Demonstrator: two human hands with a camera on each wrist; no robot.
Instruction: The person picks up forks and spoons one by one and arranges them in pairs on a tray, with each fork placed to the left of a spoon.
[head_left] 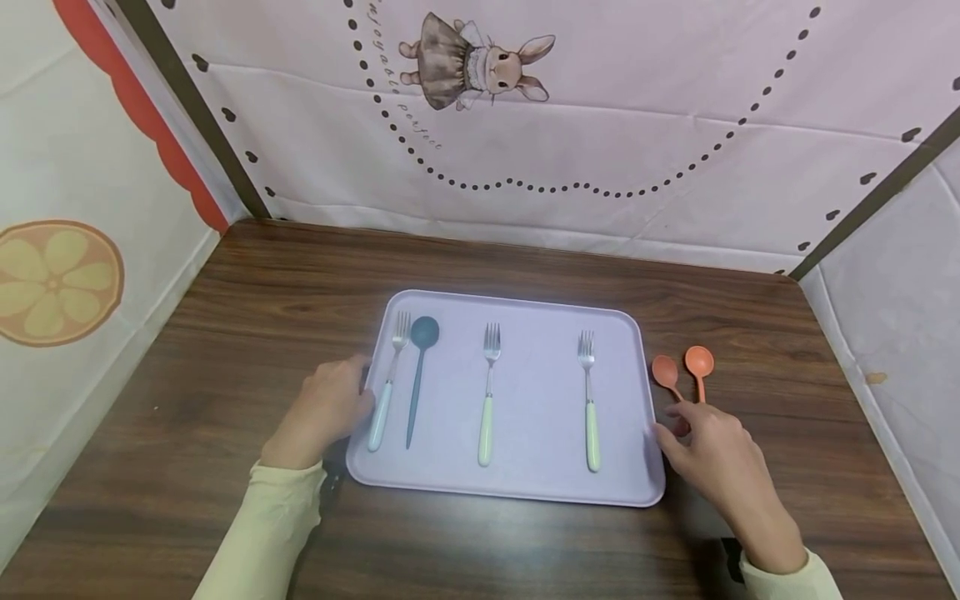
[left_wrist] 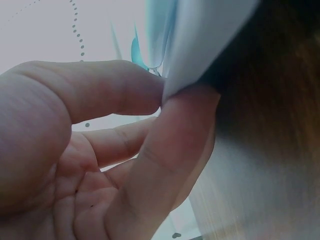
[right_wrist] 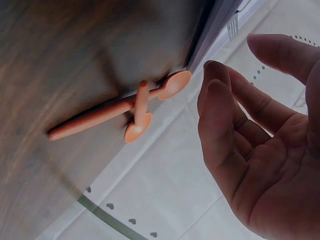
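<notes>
In the head view, a lavender tray (head_left: 536, 408) lies on a dark wood-grain bench (head_left: 480, 550), between the two hands. It carries four pieces of cutlery, all with their handles toward the person. Along the left side are a fork with a pale blue handle (head_left: 381, 415) and, just beside it, a dark teal spoon (head_left: 424, 332). A fork with a pale green handle (head_left: 486, 429) lies near the middle, and a second green-handled fork (head_left: 592, 435) lies toward the right. The left hand (head_left: 326, 408) is at the tray's left rim. The right hand (head_left: 716, 454) is beside the right rim, its thumb close to the edge; whether it touches there, I cannot tell. Just past that rim, two orange spoons (head_left: 699, 362) lie on the bench, partly covered by the right hand's fingers. A printed cloth with a rabbit figure (head_left: 480, 65) hangs behind the bench.

In the left wrist view, the grip of the left hand pinches the tray's rim, with one fingertip on the inner side and another beneath the edge. The blue fork handle shows just beyond.

In the right wrist view, the right hand's grip is spread: the thumb stands apart from loosely bent fingers, with nothing between them. The orange spoons cross each other on the bench near the tray's side.
</notes>
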